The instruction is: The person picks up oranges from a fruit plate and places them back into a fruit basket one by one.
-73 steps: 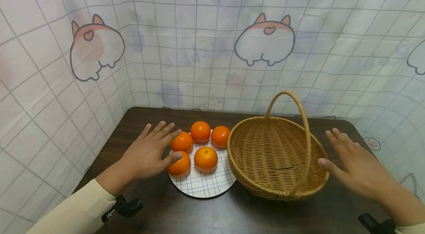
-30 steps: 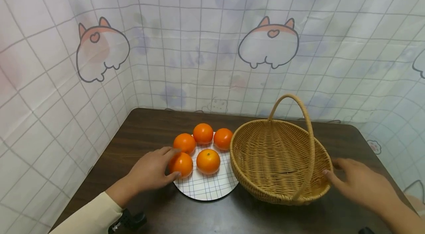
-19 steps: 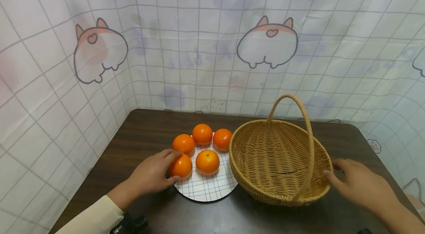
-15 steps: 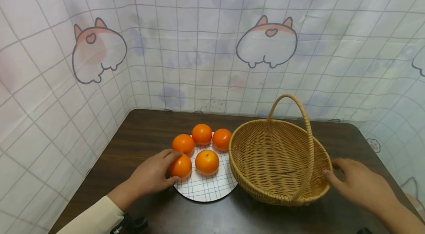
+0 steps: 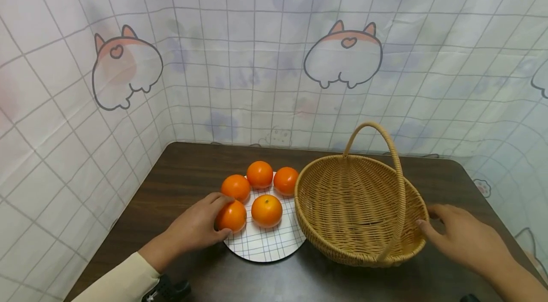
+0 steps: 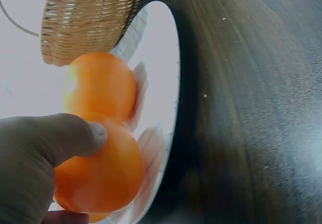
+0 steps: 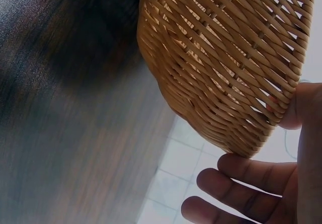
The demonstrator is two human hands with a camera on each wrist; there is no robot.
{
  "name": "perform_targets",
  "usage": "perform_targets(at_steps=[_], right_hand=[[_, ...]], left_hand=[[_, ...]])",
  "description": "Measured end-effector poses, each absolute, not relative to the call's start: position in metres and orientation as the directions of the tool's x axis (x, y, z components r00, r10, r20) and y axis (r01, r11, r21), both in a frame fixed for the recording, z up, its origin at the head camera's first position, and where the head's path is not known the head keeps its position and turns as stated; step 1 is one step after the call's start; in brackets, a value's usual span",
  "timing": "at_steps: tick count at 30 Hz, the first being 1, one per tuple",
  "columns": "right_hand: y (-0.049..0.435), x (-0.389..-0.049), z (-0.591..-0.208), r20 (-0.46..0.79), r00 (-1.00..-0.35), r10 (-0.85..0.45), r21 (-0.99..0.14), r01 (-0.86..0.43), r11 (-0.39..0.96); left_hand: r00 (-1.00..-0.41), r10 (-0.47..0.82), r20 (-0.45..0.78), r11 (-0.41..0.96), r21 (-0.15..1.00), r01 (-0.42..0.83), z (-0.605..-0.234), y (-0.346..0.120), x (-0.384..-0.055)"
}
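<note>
With thumb and fingers on either side, my left hand [image 5: 192, 223] grips the front-left orange [image 5: 233, 217] on a round plate [image 5: 269, 248] with a grid pattern. The left wrist view shows the thumb [image 6: 75, 136] pressed on that orange [image 6: 113, 176]. Several other oranges sit around it, one [image 5: 267, 211] near the plate's middle and one [image 5: 236, 188] just behind. At the right, my right hand [image 5: 471, 240] pinches the rim of a wicker basket [image 5: 355, 202], thumb inside. In the right wrist view the index finger [image 7: 256, 172] lies against the basket's outer side.
The basket's tall arched handle [image 5: 398, 183] rises over its right half, and its left side overlaps the plate. Both stand on a dark wooden table [image 5: 188, 159]. A white gridded curtain [image 5: 239, 54] with cartoon animals hangs behind and at both sides.
From spread above the plate and beside the basket, both hands came down. The left closed round the front-left orange; the right took hold of the basket rim. Over the last half second they barely moved.
</note>
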State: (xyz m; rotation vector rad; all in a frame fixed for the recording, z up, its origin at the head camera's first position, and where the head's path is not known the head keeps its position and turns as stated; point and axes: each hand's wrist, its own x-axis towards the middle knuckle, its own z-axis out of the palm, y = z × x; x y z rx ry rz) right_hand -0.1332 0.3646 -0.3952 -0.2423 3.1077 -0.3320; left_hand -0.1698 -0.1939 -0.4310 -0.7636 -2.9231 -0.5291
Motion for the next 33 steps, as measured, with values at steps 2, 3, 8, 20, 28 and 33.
perform_targets(at_steps=[2, 3, 8, 20, 28, 33], right_hand=[[0.365, -0.133, -0.395, 0.012, -0.988, -0.156, -0.211, -0.155, 0.965], [0.365, -0.133, -0.394, 0.012, -0.988, -0.155, -0.211, -0.154, 0.965], [0.365, -0.133, -0.393, 0.007, -0.988, -0.153, -0.215, -0.151, 0.965], [0.363, -0.134, -0.392, 0.009, -0.987, -0.162, -0.199, -0.161, 0.967], [0.365, -0.134, -0.392, 0.010, -0.985, -0.173, -0.201, -0.171, 0.964], [0.365, -0.133, -0.393, 0.004, -0.986, -0.165, -0.204, -0.162, 0.965]], left_hand=[[-0.872, 0.461, 0.163, 0.816, 0.309, 0.489, -0.426, -0.194, -0.171], [-0.871, 0.461, 0.167, 0.814, 0.310, 0.491, -0.424, -0.194, -0.171], [-0.855, 0.481, 0.194, 0.802, 0.295, 0.519, -0.412, -0.191, -0.174], [-0.846, 0.493, 0.204, 0.788, 0.308, 0.534, -0.394, -0.183, -0.178], [-0.835, 0.501, 0.227, 0.763, 0.339, 0.550, -0.386, -0.173, -0.174], [-0.828, 0.509, 0.237, 0.754, 0.340, 0.561, -0.382, -0.166, -0.174]])
